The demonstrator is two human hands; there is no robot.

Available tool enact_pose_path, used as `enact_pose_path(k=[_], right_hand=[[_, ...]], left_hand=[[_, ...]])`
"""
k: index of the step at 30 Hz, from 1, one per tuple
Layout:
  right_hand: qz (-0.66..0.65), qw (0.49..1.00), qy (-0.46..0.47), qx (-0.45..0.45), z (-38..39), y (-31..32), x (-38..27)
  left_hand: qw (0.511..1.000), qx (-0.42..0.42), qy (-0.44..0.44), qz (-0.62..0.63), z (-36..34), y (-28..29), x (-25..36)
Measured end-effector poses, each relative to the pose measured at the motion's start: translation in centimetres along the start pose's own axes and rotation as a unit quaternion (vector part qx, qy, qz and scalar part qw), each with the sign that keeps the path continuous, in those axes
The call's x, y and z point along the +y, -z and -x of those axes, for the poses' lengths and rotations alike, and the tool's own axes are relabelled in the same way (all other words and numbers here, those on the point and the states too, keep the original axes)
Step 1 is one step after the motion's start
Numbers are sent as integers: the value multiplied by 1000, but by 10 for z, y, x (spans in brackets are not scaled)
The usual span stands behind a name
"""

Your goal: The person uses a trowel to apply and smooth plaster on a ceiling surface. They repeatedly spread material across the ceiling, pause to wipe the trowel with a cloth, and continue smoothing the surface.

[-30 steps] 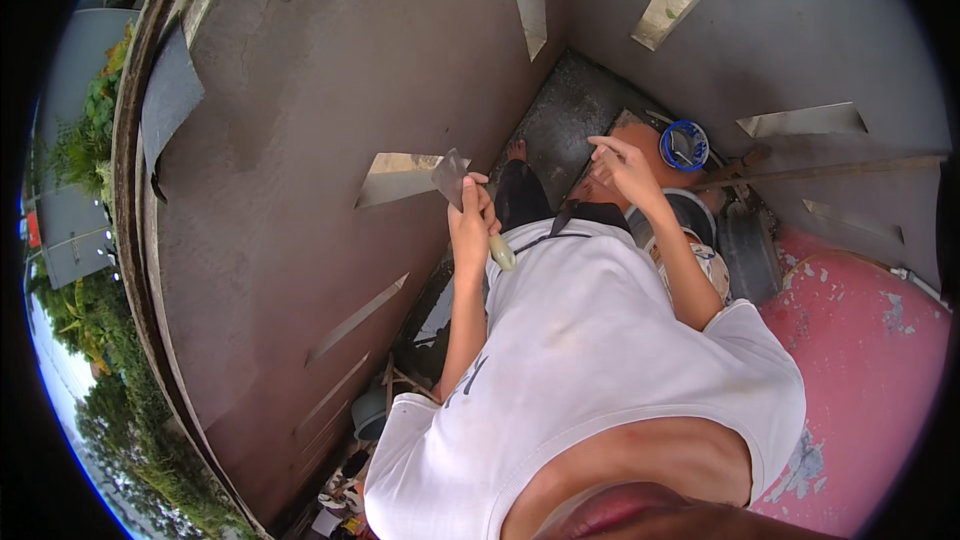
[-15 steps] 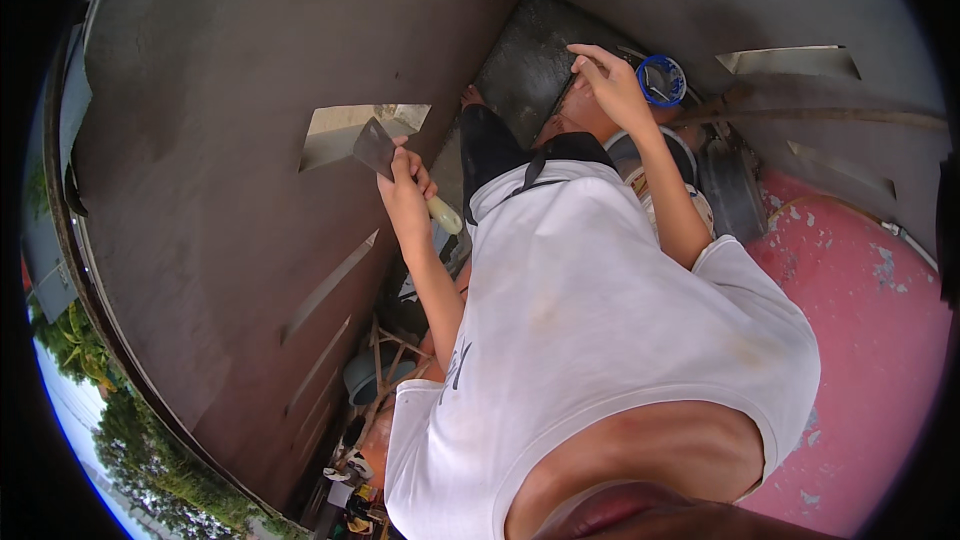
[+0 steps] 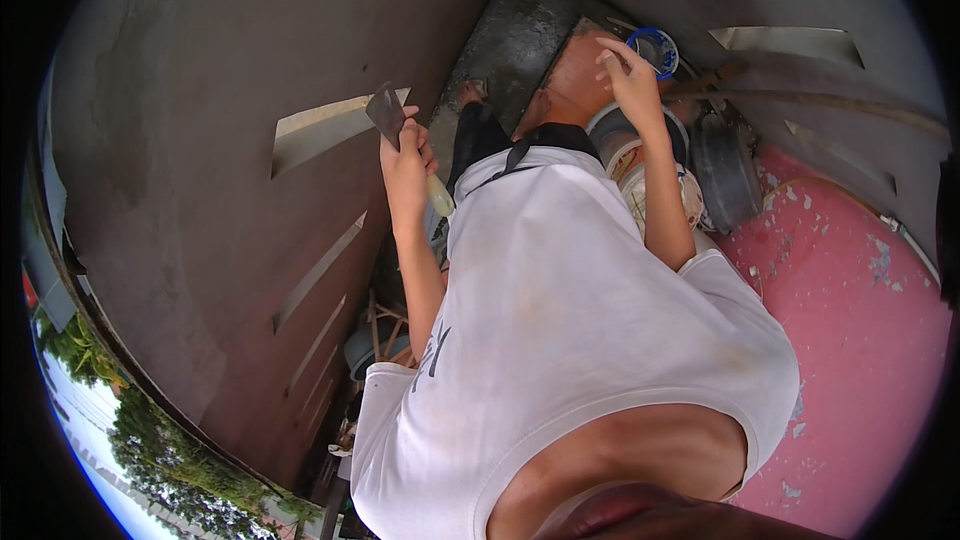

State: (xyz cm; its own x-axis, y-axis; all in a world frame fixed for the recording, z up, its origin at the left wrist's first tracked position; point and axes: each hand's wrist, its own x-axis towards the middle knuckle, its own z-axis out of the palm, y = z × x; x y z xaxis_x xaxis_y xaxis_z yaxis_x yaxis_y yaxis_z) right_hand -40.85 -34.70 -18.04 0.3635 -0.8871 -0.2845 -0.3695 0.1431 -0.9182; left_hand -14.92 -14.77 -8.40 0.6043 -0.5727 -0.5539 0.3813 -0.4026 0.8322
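My left hand (image 3: 407, 165) grips a putty knife with a grey blade (image 3: 383, 117) and a pale yellow-green handle (image 3: 440, 198), held blade-up beside the left wall near a slanted slot. My right hand (image 3: 632, 85) is raised over an orange patch of floor (image 3: 573, 75), its fingers loosely bent and apart, holding nothing. A blue-rimmed bucket (image 3: 664, 47) stands just beyond that hand. My bare foot (image 3: 470, 94) is on the dark, wet floor.
Slotted grey walls (image 3: 180, 190) meet in a corner. Grey tubs (image 3: 730, 170) and a long brown pole (image 3: 820, 104) are on the right, above a peeling pink rounded surface (image 3: 850, 360). A basin (image 3: 362, 350) and wooden sticks lie at lower left; foliage (image 3: 160, 450) shows outside.
The view has shifted, so the corner and floor sit higher in the picture. My left hand has moved up and left in the picture, still with the putty knife; my right hand stays raised.
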Motion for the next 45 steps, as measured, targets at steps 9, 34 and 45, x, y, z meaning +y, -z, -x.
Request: enact_pose_path(k=[9, 34, 45], right_hand=[[11, 999, -3, 48, -12, 27, 17], [27, 807, 583, 90, -14, -103, -125], [-72, 664, 743, 52, -67, -158, -199]], left_hand=[[999, -33, 4, -5, -3, -30, 1], [982, -84, -169, -1, 19, -62, 76], [974, 2, -226, -24, 22, -45, 136]])
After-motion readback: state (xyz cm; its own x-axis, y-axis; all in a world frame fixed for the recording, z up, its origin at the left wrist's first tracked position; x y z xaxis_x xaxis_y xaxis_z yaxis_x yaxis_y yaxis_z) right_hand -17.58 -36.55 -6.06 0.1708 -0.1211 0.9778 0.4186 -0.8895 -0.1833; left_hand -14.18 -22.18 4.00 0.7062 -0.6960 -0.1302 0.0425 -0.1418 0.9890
